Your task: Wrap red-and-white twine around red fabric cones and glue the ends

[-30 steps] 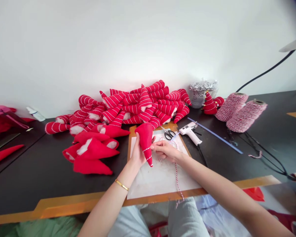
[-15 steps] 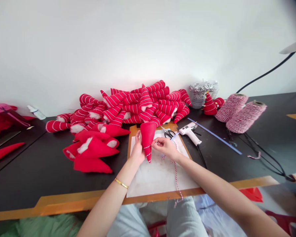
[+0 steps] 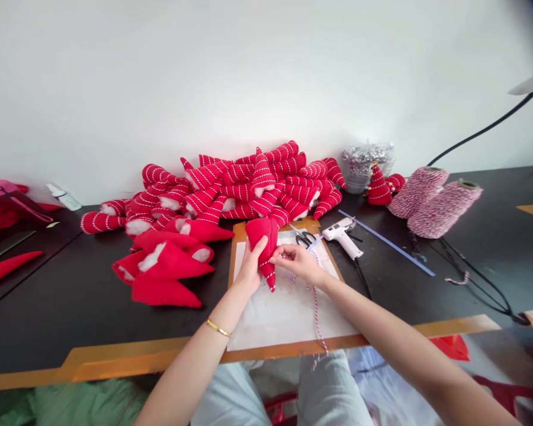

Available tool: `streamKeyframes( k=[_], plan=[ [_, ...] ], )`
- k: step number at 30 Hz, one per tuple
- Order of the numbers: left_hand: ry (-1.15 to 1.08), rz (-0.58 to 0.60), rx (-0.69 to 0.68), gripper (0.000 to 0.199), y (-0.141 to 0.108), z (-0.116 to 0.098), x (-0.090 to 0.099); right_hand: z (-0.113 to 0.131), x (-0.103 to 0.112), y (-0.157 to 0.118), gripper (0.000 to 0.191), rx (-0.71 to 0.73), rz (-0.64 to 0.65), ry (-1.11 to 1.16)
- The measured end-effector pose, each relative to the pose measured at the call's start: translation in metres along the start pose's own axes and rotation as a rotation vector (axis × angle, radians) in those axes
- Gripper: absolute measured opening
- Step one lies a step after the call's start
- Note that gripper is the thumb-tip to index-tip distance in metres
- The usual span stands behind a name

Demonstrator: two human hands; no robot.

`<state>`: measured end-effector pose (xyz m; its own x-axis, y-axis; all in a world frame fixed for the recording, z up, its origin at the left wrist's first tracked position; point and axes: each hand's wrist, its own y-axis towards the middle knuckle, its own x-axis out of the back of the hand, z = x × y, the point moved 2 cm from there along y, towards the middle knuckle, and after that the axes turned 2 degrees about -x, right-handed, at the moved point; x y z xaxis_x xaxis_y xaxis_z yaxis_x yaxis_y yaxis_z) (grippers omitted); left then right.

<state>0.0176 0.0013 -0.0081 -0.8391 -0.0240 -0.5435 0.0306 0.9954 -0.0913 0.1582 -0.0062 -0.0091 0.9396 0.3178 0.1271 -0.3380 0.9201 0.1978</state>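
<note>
Left hand [image 3: 250, 269] closed around a red felt cone [image 3: 261, 242], held tip-down above a paper-covered board [image 3: 237, 254] on the black counter [image 3: 71, 313]. Right hand [image 3: 297, 264] nearly closed, pinching red-and-white twine [image 3: 316, 322] against the cone's side, with the loose end trailing down across the paper. Just beyond the hands, scissors [image 3: 305, 238] and a glue gun [image 3: 340, 236]. Farther back, a heap of twine-wrapped cones [image 3: 244, 189]; to the right, two twine spools [image 3: 442, 210].

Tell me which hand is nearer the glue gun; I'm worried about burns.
Right. The right hand is close to the glue gun, not touching it; the left hand is farther off, beyond the right.
</note>
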Motion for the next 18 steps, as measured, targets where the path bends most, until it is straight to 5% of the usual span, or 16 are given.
streamKeyframes(
  k=[7,18],
  plan=[
    [-0.108,0.131,0.223,0.064,-0.0019,-0.0027,-0.0008,0.0037,0.0028,0.0007,0.038,-0.102,-0.01,0.139],
    [-0.202,0.113,0.198,0.062,-0.0064,-0.0074,-0.0023,0.0013,0.0032,-0.0002,0.042,-0.22,0.037,0.27]
  ],
)
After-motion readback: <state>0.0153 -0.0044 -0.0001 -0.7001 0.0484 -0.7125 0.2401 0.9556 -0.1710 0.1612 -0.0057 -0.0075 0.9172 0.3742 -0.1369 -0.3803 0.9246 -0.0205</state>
